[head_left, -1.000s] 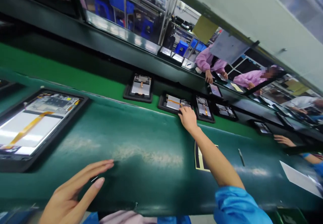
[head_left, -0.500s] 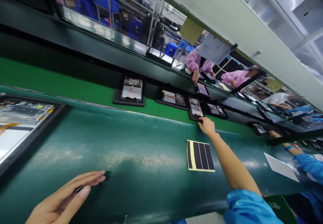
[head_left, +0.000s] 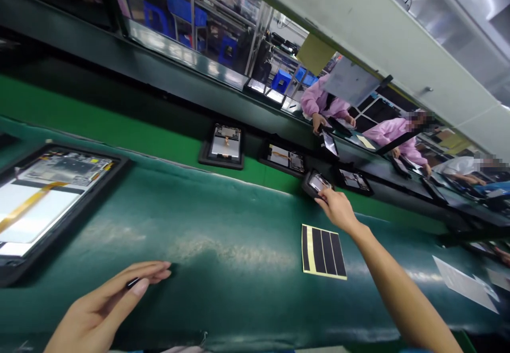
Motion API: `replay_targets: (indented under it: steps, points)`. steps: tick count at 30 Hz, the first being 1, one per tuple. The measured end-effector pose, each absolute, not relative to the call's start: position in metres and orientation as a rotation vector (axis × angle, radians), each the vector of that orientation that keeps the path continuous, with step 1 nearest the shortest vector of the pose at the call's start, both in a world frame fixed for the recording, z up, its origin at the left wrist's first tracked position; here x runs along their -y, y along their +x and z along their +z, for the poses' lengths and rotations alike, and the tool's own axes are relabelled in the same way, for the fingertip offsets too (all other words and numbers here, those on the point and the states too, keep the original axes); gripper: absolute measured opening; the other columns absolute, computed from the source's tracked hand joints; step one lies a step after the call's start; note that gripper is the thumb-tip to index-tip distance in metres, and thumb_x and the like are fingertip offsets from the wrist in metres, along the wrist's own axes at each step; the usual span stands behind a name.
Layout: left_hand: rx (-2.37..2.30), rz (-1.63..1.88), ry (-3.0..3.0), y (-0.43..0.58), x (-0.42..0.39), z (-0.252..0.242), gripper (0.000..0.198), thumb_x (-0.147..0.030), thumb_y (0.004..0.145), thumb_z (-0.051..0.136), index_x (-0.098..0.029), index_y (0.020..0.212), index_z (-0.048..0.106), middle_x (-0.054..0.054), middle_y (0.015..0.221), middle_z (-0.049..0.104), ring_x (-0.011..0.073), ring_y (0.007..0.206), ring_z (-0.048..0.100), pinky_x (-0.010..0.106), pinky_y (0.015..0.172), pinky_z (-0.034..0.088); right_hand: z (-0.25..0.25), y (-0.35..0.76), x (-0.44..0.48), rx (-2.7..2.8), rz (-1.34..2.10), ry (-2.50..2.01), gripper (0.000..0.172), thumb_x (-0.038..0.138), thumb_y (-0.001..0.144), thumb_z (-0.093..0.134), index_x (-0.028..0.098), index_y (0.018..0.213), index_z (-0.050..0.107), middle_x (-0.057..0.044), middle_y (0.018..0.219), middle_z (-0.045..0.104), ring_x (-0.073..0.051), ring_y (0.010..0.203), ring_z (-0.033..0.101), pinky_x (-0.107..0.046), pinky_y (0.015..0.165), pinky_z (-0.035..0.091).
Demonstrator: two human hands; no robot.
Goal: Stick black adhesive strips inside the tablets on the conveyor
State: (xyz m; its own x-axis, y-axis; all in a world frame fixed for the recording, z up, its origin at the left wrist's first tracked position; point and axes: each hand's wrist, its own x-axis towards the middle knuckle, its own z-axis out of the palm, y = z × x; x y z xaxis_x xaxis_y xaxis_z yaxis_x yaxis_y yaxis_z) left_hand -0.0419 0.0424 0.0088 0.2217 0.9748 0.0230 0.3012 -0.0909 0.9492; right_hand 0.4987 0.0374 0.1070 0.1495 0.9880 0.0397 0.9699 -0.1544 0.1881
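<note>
At the near edge of the belt, the right hand grips a tablet.
It clasps the tablet's near end; over the bench, the left hand pinches a small black piece. A striped sheet lies nearby.

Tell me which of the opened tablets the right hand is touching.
The tablet just beyond the striped sheet, between two neighbouring tablets. The right hand has its fingers on the near end; neither neighbour is held.
</note>
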Motion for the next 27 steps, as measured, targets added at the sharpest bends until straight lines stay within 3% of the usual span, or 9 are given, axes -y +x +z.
replay_targets:
  steps: [4, 8, 11, 15, 19, 23, 27]
  points:
    - [-1.238, 0.921, 1.58, -0.034, -0.042, 0.02, 0.036, -0.055, 0.095, 0.057, -0.032, 0.091, 0.084, 0.003, 0.104, 0.082, 0.0262, 0.098, 0.079, 0.036, 0.091, 0.063, 0.115, 0.44, -0.048, -2.095, 0.203, 2.332, 0.013, 0.034, 0.098, 0.059, 0.023, 0.099, 0.065, -0.005, 0.089, 0.072, -0.023, 0.079, 0.067, -0.032, 0.075, 0.041]
    - [-1.202, 0.935, 1.612, -0.027, -0.042, 0.04, 0.04, -0.06, 0.095, 0.056, -0.033, 0.09, 0.085, 0.003, 0.099, 0.082, 0.0252, 0.091, 0.08, 0.031, 0.082, 0.065, 0.117, 0.38, -0.068, -2.181, 0.067, 2.428, 0.011, 0.032, 0.097, 0.061, 0.023, 0.094, 0.066, -0.004, 0.087, 0.073, -0.023, 0.078, 0.068, -0.031, 0.068, 0.041]
    - [-1.188, 0.956, 1.626, -0.025, -0.042, 0.052, 0.043, -0.066, 0.091, 0.059, -0.032, 0.088, 0.085, 0.004, 0.095, 0.083, 0.0246, 0.085, 0.081, 0.029, 0.079, 0.065, 0.116, 0.341, -0.079, -2.366, -0.267, 2.421, 0.015, 0.026, 0.098, 0.059, 0.022, 0.108, 0.069, -0.005, 0.096, 0.076, -0.022, 0.083, 0.071, -0.031, 0.073, 0.047]
    - [-1.206, 0.959, 1.615, -0.033, -0.041, 0.053, 0.044, -0.066, 0.091, 0.06, -0.03, 0.088, 0.085, 0.005, 0.094, 0.083, 0.024, 0.083, 0.081, 0.028, 0.08, 0.064, 0.117, 0.31, -0.078, -2.786, -0.78, 1.95, 0.032, 0.025, 0.101, 0.057, 0.022, 0.132, 0.064, -0.006, 0.117, 0.074, -0.019, 0.098, 0.071, -0.031, 0.089, 0.053]
    - [-1.289, 0.899, 1.643, -0.049, -0.041, 0.041, 0.043, -0.065, 0.09, 0.061, -0.03, 0.093, 0.085, 0.006, 0.101, 0.082, 0.0266, 0.094, 0.08, 0.033, 0.084, 0.064, 0.106, 0.33, -0.067, -2.767, -0.615, 1.817, 0.035, 0.032, 0.095, 0.072, 0.021, 0.127, 0.066, -0.01, 0.126, 0.071, -0.024, 0.114, 0.068, -0.038, 0.1, 0.05]
    - [-1.388, 0.943, 1.627, -0.057, -0.046, 0.033, 0.052, -0.074, 0.086, 0.059, -0.029, 0.088, 0.084, 0.007, 0.101, 0.082, 0.0269, 0.094, 0.08, 0.037, 0.087, 0.064, 0.081, 0.375, -0.052, -2.571, -0.303, 1.894, 0.037, 0.032, 0.085, 0.084, 0.019, 0.115, 0.067, -0.011, 0.122, 0.071, -0.029, 0.113, 0.066, -0.043, 0.097, 0.048]
    - [-1.421, 0.93, 1.661, -0.054, -0.053, 0.041, 0.055, -0.077, 0.085, 0.058, -0.029, 0.09, 0.084, 0.006, 0.099, 0.082, 0.0245, 0.092, 0.08, 0.033, 0.087, 0.064, 0.061, 0.397, -0.04, -2.546, -0.074, 1.809, 0.018, 0.025, 0.091, 0.077, 0.02, 0.104, 0.066, -0.009, 0.108, 0.072, -0.026, 0.1, 0.066, -0.038, 0.089, 0.044]
